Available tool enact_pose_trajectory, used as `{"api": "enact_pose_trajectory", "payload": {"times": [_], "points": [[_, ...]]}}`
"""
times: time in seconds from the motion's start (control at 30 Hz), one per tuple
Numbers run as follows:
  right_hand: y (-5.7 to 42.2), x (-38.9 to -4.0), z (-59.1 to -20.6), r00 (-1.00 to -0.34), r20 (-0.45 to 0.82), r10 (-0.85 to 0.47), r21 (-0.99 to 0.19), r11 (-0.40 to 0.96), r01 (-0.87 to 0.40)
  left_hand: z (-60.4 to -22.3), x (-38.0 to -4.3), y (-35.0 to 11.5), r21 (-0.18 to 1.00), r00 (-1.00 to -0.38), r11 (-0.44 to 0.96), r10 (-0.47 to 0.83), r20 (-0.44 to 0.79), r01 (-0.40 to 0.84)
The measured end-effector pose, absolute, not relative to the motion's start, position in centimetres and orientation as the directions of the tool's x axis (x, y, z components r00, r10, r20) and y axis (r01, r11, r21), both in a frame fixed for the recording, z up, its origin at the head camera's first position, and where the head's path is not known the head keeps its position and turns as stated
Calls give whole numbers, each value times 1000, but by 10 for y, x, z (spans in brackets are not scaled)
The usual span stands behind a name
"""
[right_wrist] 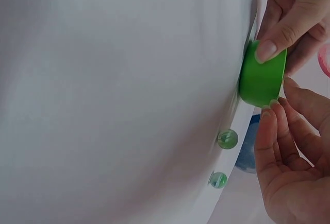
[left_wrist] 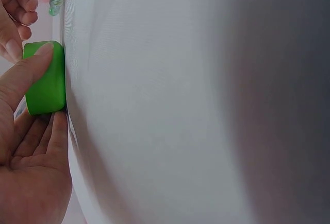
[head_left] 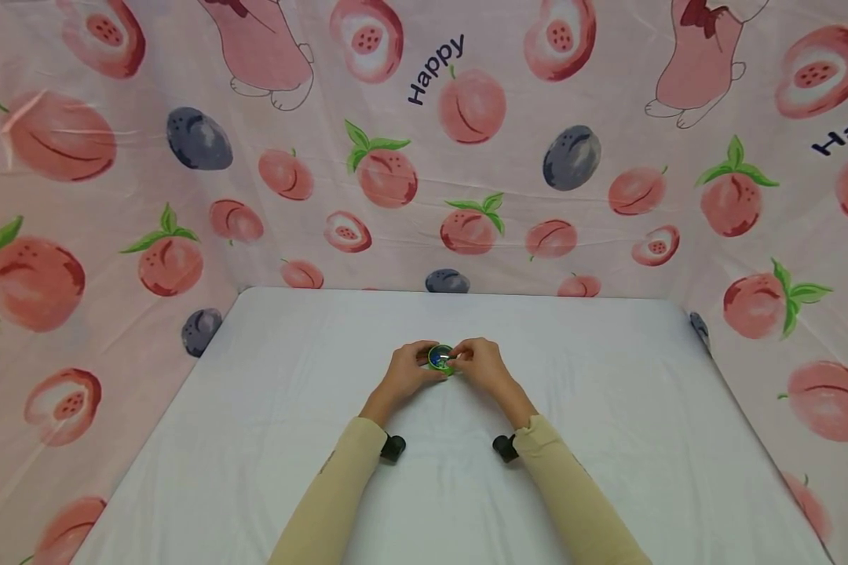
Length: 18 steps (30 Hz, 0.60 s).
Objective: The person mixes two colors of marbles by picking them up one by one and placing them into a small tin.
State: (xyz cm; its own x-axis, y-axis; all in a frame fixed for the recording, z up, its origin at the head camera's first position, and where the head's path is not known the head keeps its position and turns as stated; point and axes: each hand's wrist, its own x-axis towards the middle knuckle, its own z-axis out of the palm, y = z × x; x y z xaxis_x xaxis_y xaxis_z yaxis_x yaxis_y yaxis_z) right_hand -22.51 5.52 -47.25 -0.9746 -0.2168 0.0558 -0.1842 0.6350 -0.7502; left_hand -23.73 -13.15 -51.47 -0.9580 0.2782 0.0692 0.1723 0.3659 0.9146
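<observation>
A small bright green cup (right_wrist: 262, 77) stands upright on the white tabletop, with something blue and shiny inside it in the head view. My left hand (head_left: 408, 370) grips the cup from the side, its thumb against the wall and its fingers on the opposite side. My right hand (head_left: 482, 364) is at the cup's right rim with bent fingers, the tips beside and over the opening. Whether those fingertips pinch anything is hidden. Two greenish glass marbles (right_wrist: 227, 139) lie on the table by my right hand in the right wrist view.
A white cloth (head_left: 311, 345) covers the table around both hands. Pink fruit-printed curtains (head_left: 396, 235) enclose its back and sides. Dark wrist cameras (head_left: 392, 449) sit below both hands.
</observation>
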Motion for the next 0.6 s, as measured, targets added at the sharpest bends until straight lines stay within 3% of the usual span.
{"api": "enact_pose_trajectory", "payload": {"times": [0.6], "points": [[86, -224, -466, -988, 87, -130, -732, 664, -151, -516, -236, -133, 909, -964, 390, 263, 43, 147]]}}
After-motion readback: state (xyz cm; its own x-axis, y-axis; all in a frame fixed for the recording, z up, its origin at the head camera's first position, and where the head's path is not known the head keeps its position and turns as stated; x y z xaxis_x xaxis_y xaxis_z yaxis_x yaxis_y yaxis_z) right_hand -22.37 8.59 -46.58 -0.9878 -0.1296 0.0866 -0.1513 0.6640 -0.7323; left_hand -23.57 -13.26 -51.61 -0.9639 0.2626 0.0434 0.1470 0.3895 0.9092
